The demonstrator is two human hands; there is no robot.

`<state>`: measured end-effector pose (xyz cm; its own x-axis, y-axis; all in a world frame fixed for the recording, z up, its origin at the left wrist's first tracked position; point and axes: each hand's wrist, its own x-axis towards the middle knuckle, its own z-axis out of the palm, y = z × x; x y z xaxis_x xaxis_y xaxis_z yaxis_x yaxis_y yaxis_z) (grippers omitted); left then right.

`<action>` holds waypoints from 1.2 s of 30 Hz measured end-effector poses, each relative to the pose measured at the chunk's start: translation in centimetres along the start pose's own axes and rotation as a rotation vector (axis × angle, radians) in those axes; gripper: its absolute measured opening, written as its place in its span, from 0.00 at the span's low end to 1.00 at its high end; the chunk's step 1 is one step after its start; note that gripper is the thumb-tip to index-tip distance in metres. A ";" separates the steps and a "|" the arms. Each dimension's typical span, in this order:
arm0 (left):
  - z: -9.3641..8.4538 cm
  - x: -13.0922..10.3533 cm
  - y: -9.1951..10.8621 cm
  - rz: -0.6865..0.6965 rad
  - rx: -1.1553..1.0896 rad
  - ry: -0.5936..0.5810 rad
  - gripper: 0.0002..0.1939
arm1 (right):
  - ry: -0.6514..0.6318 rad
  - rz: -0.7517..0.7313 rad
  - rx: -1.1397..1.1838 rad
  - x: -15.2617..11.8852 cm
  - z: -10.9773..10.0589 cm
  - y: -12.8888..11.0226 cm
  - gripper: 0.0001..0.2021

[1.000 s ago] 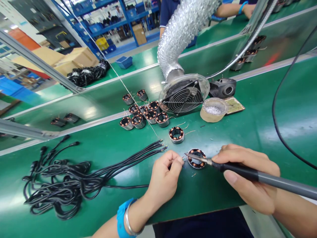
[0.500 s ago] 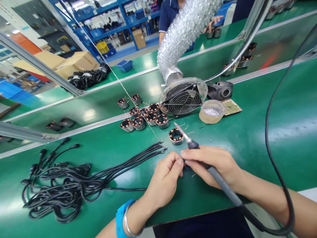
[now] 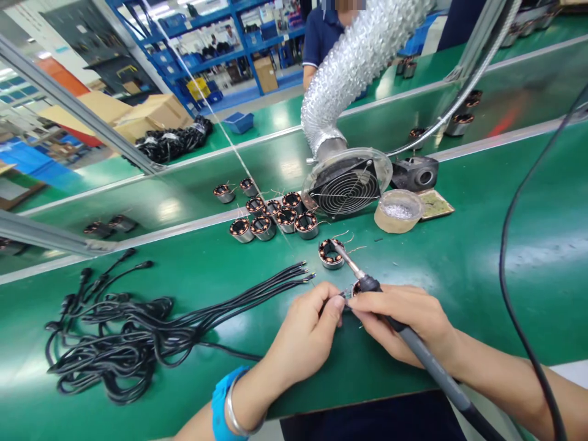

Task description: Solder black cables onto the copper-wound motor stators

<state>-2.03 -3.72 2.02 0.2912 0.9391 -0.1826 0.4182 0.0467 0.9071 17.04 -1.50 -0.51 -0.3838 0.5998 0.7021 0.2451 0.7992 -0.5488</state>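
Note:
My left hand point(image 3: 312, 324) pinches the end of a black cable point(image 3: 229, 352) just left of my right hand. A soldering iron point(image 3: 399, 327) rests in my right hand point(image 3: 408, 318), its tip pointing up and left over a copper-wound ring point(image 3: 331, 263). Both hands' fingertips nearly meet, and part of another small coil shows behind them. Several wound rings point(image 3: 287, 222) stand grouped farther back. To the left lies a bundle of black cables point(image 3: 133, 343), stripped ends pointing right.
A fan point(image 3: 349, 188) on a silver duct point(image 3: 331, 104) stands behind the rings. Right of it are a round tub point(image 3: 399, 213) and a flat tray point(image 3: 434, 204). The iron's cord point(image 3: 509, 294) hangs at the right. Across the bench is a person point(image 3: 316, 46).
The view has shifted slightly, with the bench items appearing a little to the right. The iron's tip now overlaps the ring, and the small coil shows behind my fingers.

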 end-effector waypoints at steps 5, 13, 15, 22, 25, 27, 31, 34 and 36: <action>1.2 0.2 -0.7 -0.240 -0.487 -0.018 0.21 | 0.011 -0.034 -0.055 -0.6 0.1 -0.3 0.14; 1.8 0.6 0.3 -0.397 -0.768 -0.084 0.19 | 0.048 -0.080 -0.119 -0.7 0.2 0.0 0.14; 1.9 0.6 0.2 -0.375 -0.734 -0.026 0.19 | 0.055 -0.064 -0.097 -0.4 -0.1 -0.1 0.14; 2.0 0.7 -0.3 -0.325 -0.630 0.062 0.19 | -0.073 -0.010 0.004 -0.2 -0.7 -0.1 0.13; 2.2 0.8 -0.4 -0.303 -0.598 0.094 0.19 | 0.015 0.040 -0.018 -0.2 0.0 0.5 0.14; 2.3 0.9 -0.5 -0.295 -0.565 0.117 0.19 | 0.048 0.121 -0.022 -0.1 0.4 0.9 0.14; 2.5 0.8 -0.8 -0.282 -0.503 0.145 0.17 | 0.033 0.115 -0.002 -0.3 0.3 1.3 0.14; 2.6 0.7 -1.0 -0.255 -0.469 0.155 0.17 | 0.014 0.072 -0.010 -0.4 0.0 1.0 0.14; 2.7 0.6 -1.0 -0.236 -0.445 0.166 0.17 | 0.015 0.060 -0.021 -0.3 -0.2 0.7 0.14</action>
<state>0.02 -4.11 0.00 0.0780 0.9250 -0.3719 0.0398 0.3699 0.9282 17.54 -1.10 -1.06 -0.3548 0.6467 0.6752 0.2857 0.7626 -0.5803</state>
